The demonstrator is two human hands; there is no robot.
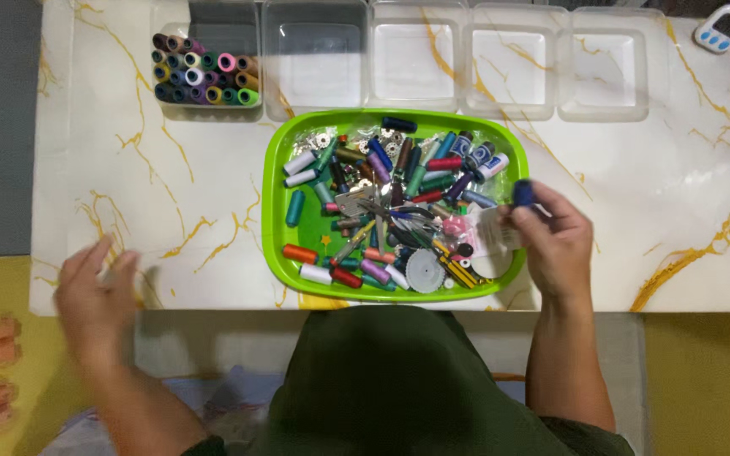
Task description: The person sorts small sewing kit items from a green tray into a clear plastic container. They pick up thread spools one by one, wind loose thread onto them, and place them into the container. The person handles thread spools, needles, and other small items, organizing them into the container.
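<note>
A bright green tray sits in the middle of the marble table, heaped with thread spools, bobbins, scissors and small sewing bits. My right hand is at the tray's right edge, fingers closed on a dark blue spool held just above the rim. My left hand is blurred at the table's front left edge, fingers spread, holding nothing, far from the tray.
Several clear plastic boxes line the back edge; the leftmost holds upright coloured spools, the others look empty. A small white timer lies at the back right corner. My dark green clothing fills the bottom centre.
</note>
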